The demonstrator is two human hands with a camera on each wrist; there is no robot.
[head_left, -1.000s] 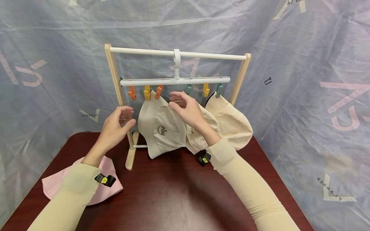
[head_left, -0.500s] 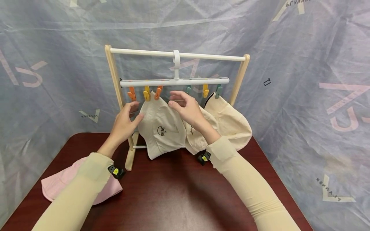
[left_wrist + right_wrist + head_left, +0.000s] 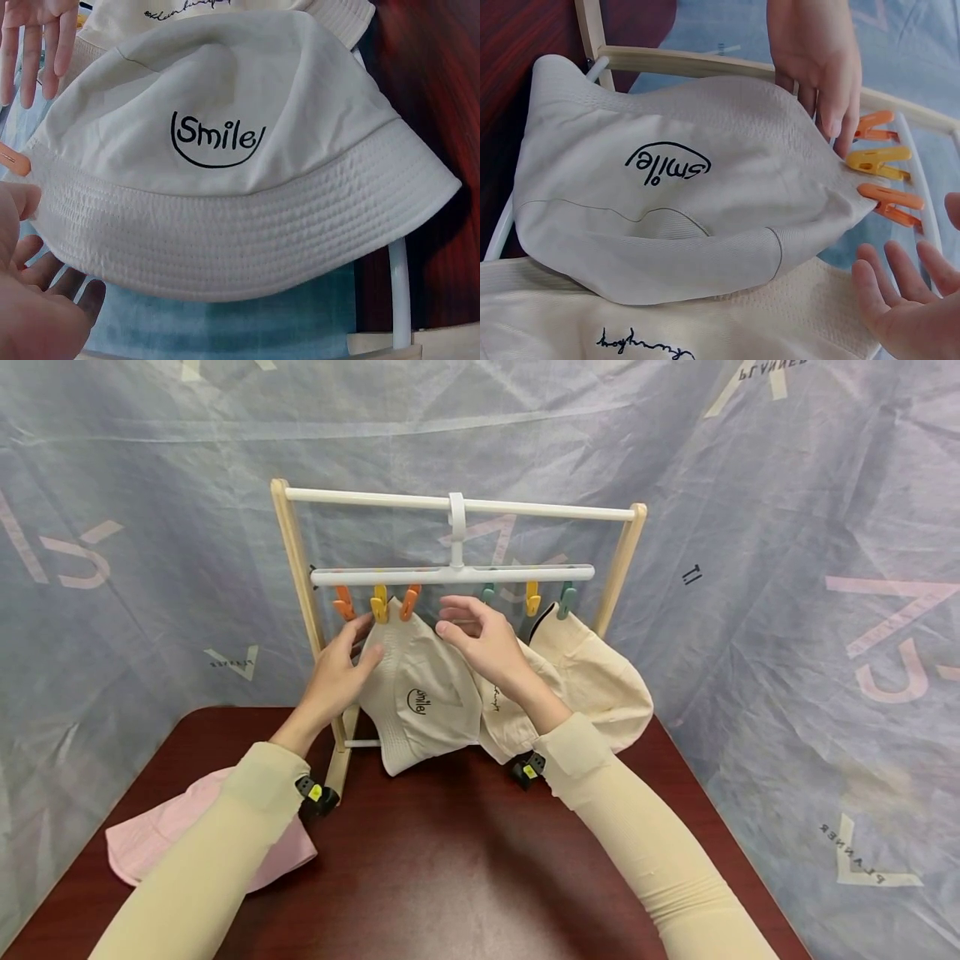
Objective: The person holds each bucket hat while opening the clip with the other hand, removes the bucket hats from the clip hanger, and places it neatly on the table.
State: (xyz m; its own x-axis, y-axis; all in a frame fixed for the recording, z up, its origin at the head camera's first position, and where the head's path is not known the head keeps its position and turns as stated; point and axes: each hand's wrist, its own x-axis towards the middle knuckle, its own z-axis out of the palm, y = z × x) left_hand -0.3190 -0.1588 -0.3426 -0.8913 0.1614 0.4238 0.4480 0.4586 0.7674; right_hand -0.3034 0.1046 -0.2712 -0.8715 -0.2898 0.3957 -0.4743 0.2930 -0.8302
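A light grey-white bucket hat (image 3: pixel 431 672) with a black "Smile" print hangs sideways from a yellow clip (image 3: pixel 380 608) and an orange clip (image 3: pixel 409 602). My left hand (image 3: pixel 336 675) is at its brim, just below these clips, thumb in front and fingers relaxed. In the right wrist view the left fingertips (image 3: pixel 845 142) reach the brim's edge near the yellow clip. Beyond the hat's other side my right hand (image 3: pixel 487 643) hovers with loosely bent fingers, holding nothing. It partly hides a cream hat with black script (image 3: pixel 510 722), hanging behind.
The white hanger bar (image 3: pixel 525 575) hangs on a wooden-sided rack (image 3: pixel 288 552). Another cream hat (image 3: pixel 603 685) hangs at right from a green clip (image 3: pixel 567 602). Left of the yellow clip is an orange clip (image 3: pixel 343 604). A pink hat (image 3: pixel 168 822) lies on the dark red table (image 3: pixel 420 877).
My left hand has moved right and slightly up, from beside the rack's left post to the brim of the "Smile" hat. The right hand has stayed nearly still.
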